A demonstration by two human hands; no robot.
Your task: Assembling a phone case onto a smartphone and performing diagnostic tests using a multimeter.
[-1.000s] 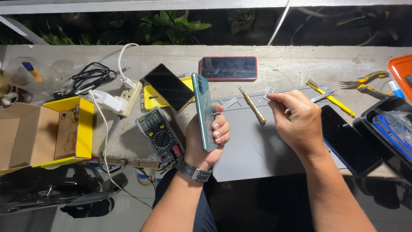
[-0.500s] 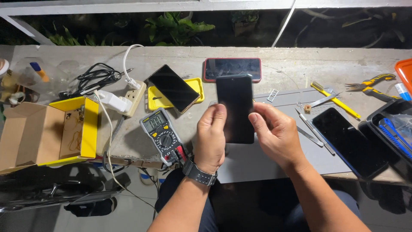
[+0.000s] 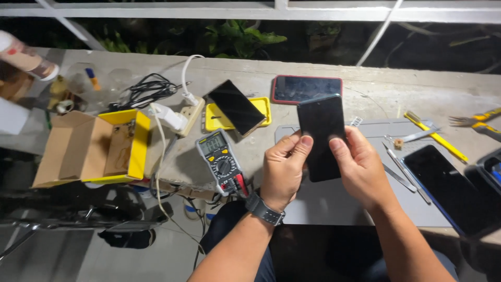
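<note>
both hands hold one dark phone (image 3: 322, 137) upright over the grey mat (image 3: 339, 203), lifted clear of it, its dark flat face toward the camera. the left hand (image 3: 282, 169), with a watch (image 3: 265, 210) at the wrist, grips the phone's left edge, thumb pressed on the face; the right hand (image 3: 360, 167) grips the right edge the same way, so the phone is pinched between two thumbs and the fingers behind, a hold that seems meant to steady it for a close look. just left of the hands a multimeter (image 3: 222, 163) lies on the desk (image 3: 449, 99) edge, within easy reach. to the right, thin metal tools (image 3: 404, 169) lie on the mat and a second dark phone (image 3: 454, 188) lies flat beside them. further left an open yellow box (image 3: 94, 149) sits near a power strip (image 3: 189, 116) with cables. behind the held phone, a yellow tray (image 3: 261, 107) carries another phone (image 3: 236, 107), and a red-edged phone (image 3: 307, 89) lies flat near the back. a yellow-handled tool (image 3: 437, 137) and pliers (image 3: 477, 121) lie at far right.
</note>
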